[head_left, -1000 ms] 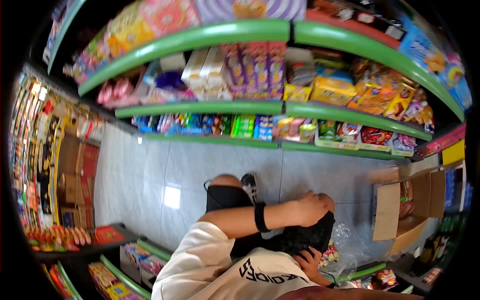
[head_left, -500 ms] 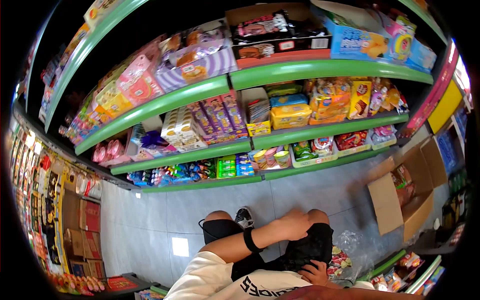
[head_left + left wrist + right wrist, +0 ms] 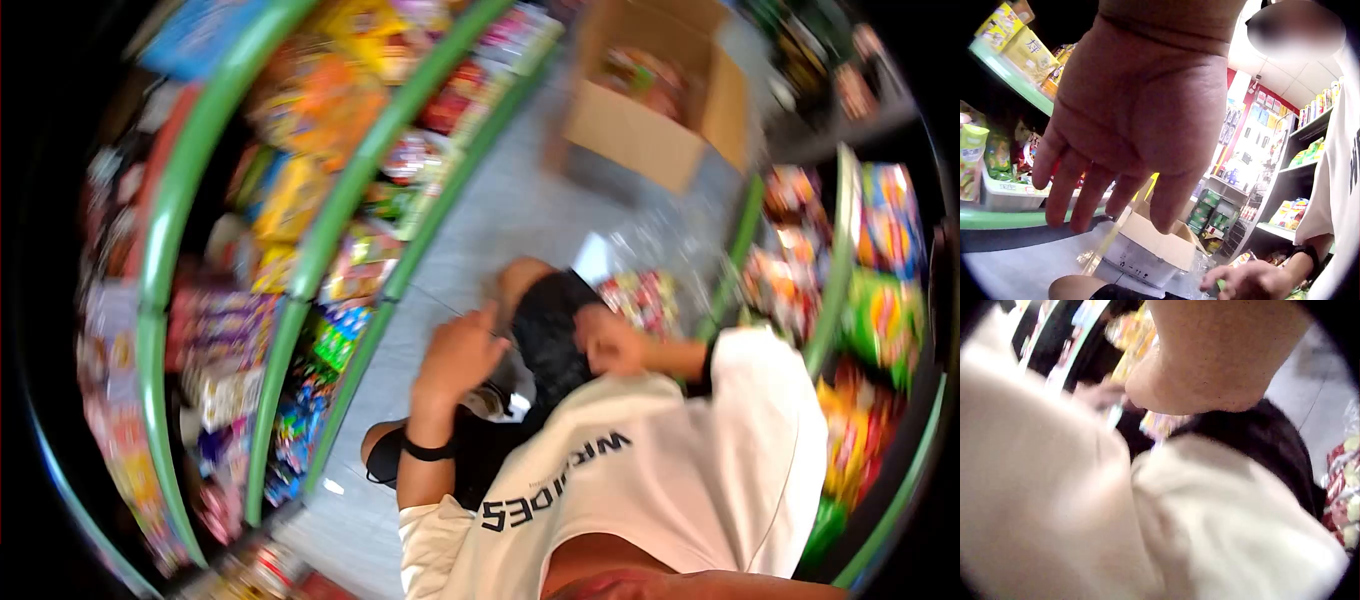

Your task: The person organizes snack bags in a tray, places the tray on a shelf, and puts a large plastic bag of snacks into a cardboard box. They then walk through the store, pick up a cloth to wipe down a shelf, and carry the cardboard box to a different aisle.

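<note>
My left hand (image 3: 455, 350) hovers in front of the knees, holding nothing. In the left wrist view its palm (image 3: 1141, 112) faces the camera and the fingers extend loosely. Over the right thigh, close to the shirt, my right hand (image 3: 610, 340) has loosely bent fingers with no object showing in them. Only the heel and wrist of that hand (image 3: 1210, 369) show in the right wrist view; its fingers are hidden there. Beside the right leg, on the floor, lies a clear plastic bag (image 3: 645, 300) of small red and pale wrapped packets.
An open cardboard box (image 3: 635, 145) with packaged goods inside stands on the tiled floor (image 3: 470, 220) ahead. Green-edged snack shelves (image 3: 320, 240) run along the left. To the right, another shelf holds chip bags (image 3: 885, 320).
The head view has swung right, bringing the cardboard box to the top and the snack shelves to the left. My left hand has come off the right knee; my right hand has risen from beside the thigh.
</note>
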The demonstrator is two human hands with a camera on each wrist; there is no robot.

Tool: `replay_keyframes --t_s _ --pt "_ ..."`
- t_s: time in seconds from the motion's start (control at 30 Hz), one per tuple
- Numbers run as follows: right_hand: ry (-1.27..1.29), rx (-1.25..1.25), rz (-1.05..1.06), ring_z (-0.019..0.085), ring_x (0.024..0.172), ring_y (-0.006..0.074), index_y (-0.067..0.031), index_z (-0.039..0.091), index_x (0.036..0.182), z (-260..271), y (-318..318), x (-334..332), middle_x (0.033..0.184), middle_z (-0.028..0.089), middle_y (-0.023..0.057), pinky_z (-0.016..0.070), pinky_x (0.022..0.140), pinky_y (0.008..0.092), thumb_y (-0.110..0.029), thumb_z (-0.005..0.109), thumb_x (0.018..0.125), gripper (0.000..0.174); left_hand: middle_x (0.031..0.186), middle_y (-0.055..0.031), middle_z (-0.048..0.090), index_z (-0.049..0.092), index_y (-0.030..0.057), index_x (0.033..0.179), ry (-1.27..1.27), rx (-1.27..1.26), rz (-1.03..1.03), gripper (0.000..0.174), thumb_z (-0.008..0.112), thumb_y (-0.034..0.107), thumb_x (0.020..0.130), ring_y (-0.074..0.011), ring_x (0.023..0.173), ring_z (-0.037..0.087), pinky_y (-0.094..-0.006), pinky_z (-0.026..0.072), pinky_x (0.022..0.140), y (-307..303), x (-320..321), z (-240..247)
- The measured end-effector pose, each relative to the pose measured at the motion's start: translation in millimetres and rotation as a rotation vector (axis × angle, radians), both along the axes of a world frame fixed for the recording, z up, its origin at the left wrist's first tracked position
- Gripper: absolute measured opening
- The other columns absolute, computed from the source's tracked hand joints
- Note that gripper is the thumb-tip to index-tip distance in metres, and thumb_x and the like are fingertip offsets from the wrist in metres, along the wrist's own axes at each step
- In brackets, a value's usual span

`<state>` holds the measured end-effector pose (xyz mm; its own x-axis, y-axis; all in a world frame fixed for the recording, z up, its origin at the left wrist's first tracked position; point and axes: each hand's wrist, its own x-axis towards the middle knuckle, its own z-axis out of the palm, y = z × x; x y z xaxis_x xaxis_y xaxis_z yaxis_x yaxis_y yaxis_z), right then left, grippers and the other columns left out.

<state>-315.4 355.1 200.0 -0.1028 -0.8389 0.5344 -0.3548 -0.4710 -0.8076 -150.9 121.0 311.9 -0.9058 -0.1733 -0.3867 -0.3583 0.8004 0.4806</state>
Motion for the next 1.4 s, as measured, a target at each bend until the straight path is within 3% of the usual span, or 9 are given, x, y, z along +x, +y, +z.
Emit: replay_keyframes --t_s 0.07,0.1,0.27,0.5,0.73,0.8,0.9,1.17,1.4 --pt "-0.498 0.808 -0.328 0.057 0.086 0.0196 -0.0013 0.06 0.09 -4.0 24.7 -42.5 0.095 0.06 0.0093 0.0469 0.078 0.0351 -0.018 0.061 0.084 0.018 0.102 -0.0248 0.059 0.046 -0.0048 0.123 0.096 0.003 -0.035 0.052 0.06 0.024 0.083 -0.0404 0.093 0.057 -0.0468 0.0449 0.08 -2.6 -2.0 0.3" --pt "-0.382 0.67 -0.48 0.06 0.079 0.0132 -0.004 0.061 0.103 -47.2 40.9 -86.1 0.089 0.064 0.0061 0.0491 0.071 0.029 -0.017 0.057 0.084 0.024 0.103 -0.0252 0.058 0.046 -0.0053 0.125 0.148 0.012 -0.037 0.052 0.059 0.023 0.083 -0.0405 0.094 0.056 -0.0465 0.044 0.081 -1.9 -3.4 -2.6" --pt "0.176 1.491 -1.19 0.054 0.112 0.0315 0.0028 0.045 0.128 -73.0 164.2 -185.9 0.12 0.056 0.0214 0.0423 0.094 0.0376 -0.051 0.074 0.065 0.088 0.109 -0.0251 0.057 0.043 -0.0059 0.127 0.031 0.057 -0.047 0.053 0.058 0.024 0.086 -0.0406 0.099 0.054 -0.0438 0.0435 0.084 2.1 -15.8 1.8" --pt "-0.117 1.705 -0.74 0.039 0.127 0.0372 0.0026 0.016 0.141 -154.2 214.3 -98.6 0.138 0.036 0.0278 0.0332 0.105 0.0391 -0.051 0.081 0.055 0.121 0.115 -0.0265 0.055 0.043 -0.0048 0.129 -0.073 0.056 -0.026 0.053 0.058 0.024 0.087 -0.0404 0.106 0.053 -0.0419 0.0429 0.089 1.3 -30.4 -14.7" --pt "-0.008 1.474 -1.002 0.063 0.087 0.0349 0.0037 0.058 0.103 -215.0 231.6 -90.8 0.091 0.065 0.018 0.0473 0.078 0.0441 -0.01 0.057 0.08 0.027 0.115 -0.0233 0.057 0.042 -0.0005 0.132 0.047 -0.023 -0.14 0.051 0.059 0.018 0.088 -0.0326 0.102 0.058 -0.0376 0.0451 0.088 30.2 -89.6 29.9" --pt "-0.866 1.241 -0.898 0.063 0.079 0.0279 0.0038 0.063 0.092 -197.5 248.6 -114.0 0.083 0.066 0.0137 0.0489 0.074 0.0401 -0.008 0.058 0.076 0.021 0.115 -0.0222 0.057 0.043 -0.0005 0.132 0.085 0.111 -0.077 0.05 0.059 0.017 0.087 -0.0311 0.102 0.058 -0.0371 0.0447 0.088 49.1 -105.3 58.6" --pt "-1.16 0.993 -0.819 0.062 0.076 0.0212 0.0037 0.064 0.09 -103.1 235.1 -124.5 0.082 0.065 0.0102 0.048 0.071 0.0344 -0.01 0.057 0.073 0.022 0.114 -0.0188 0.058 0.045 0.0003 0.13 0.131 0.291 0.014 0.048 0.059 0.014 0.086 -0.0278 0.101 0.057 -0.0366 0.0438 0.089 63.3 -119.7 77.1" --pt "-0.345 1.282 -0.298 0.06 0.073 0.0201 -0.0011 0.064 0.08 8.9 190.3 -143.6 0.075 0.064 0.0083 0.0468 0.072 0.0326 -0.01 0.05 0.08 0.016 0.105 -0.0173 0.06 0.052 0.0009 0.12 0.274 0.336 -0.369 0.042 0.063 0.013 0.082 -0.0325 0.096 0.058 -0.0372 0.045 0.083 65.1 -170.4 44.8" --pt "-0.032 1.212 -0.634 0.056 0.085 0.0347 -0.0002 0.06 0.095 158.0 127.0 -119.9 0.089 0.061 0.0166 0.0438 0.079 0.039 -0.007 0.053 0.077 0.02 0.095 -0.0183 0.057 0.051 -0.001 0.117 0.14 0.501 -0.529 0.041 0.06 0.021 0.083 -0.0353 0.087 0.056 -0.0434 0.0448 0.076 62.9 -216.6 27.0"
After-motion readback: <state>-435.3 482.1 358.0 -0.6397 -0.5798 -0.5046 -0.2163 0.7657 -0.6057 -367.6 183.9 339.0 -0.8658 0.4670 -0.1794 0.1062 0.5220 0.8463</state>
